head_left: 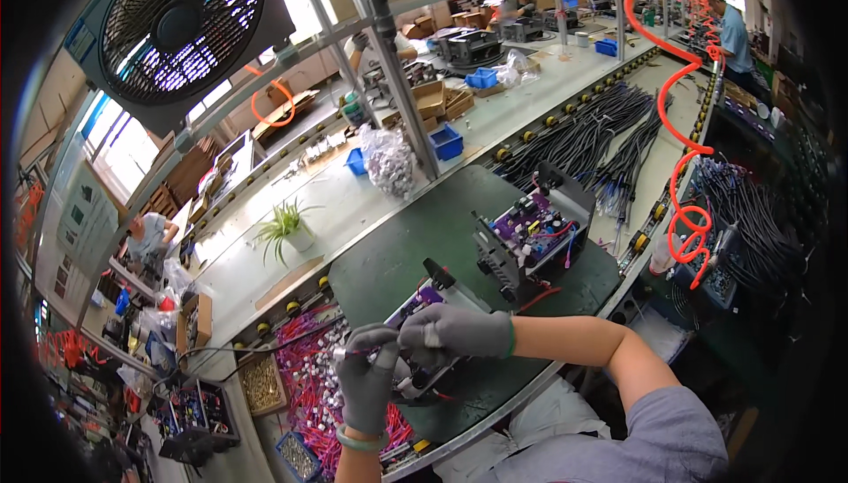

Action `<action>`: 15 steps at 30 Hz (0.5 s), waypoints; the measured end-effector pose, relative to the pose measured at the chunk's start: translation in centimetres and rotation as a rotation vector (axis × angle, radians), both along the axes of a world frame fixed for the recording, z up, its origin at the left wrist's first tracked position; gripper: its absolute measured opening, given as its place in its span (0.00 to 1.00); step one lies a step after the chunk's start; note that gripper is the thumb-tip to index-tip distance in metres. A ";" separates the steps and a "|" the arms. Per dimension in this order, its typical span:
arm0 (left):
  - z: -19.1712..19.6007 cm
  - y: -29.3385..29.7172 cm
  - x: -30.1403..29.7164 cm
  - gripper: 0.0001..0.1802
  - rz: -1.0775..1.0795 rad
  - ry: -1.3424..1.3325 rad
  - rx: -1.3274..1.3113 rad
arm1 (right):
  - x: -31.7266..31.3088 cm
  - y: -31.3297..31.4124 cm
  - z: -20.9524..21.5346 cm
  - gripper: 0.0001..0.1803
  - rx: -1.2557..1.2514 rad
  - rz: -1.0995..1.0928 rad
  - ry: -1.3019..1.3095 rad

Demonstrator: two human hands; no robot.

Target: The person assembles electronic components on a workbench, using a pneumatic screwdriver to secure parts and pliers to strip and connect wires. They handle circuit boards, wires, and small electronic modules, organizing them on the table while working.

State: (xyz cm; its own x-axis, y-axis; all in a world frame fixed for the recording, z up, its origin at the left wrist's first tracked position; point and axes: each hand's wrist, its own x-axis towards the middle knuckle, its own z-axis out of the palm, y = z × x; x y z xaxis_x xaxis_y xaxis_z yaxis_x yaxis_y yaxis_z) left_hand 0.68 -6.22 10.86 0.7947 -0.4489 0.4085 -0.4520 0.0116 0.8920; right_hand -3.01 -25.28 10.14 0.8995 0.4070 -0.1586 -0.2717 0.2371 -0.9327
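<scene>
Grey gloves cover both my hands, which meet over the nearer open device unit [450, 293] with a purple circuit board. My left hand [367, 386] is closed in a pinch, a small pale piece showing by its fingertips; its kind is too small to tell. Against it, my right hand [459, 333] has its fingers curled together, and what they grip is hidden. Behind stands a second open unit [530, 231], its purple board crowded with components and a dark panel at its front. Both units rest on a dark green board [389, 271].
Red and purple wires with white connectors [305, 350] heap at the left, beside a box of brass-coloured parts [262, 384] and a blue tray of small metal parts [298, 456]. Black cables [583, 130] lie beyond. An orange coiled hose [676, 130] hangs at right; a potted plant [296, 234] stands across.
</scene>
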 end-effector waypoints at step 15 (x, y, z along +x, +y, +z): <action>-0.7 -1.1 6.1 0.11 0.138 -0.266 1.102 | 2.9 -4.7 -1.6 0.11 -1.218 -0.444 -1.071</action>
State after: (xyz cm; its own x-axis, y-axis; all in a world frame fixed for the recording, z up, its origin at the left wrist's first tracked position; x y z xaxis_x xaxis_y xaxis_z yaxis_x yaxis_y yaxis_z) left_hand 6.81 -7.27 10.17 0.8125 -0.5829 0.0095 -0.5647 -0.7828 0.2615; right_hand -0.15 -29.95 8.56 0.8066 0.2194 0.5489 0.4480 -0.8328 -0.3254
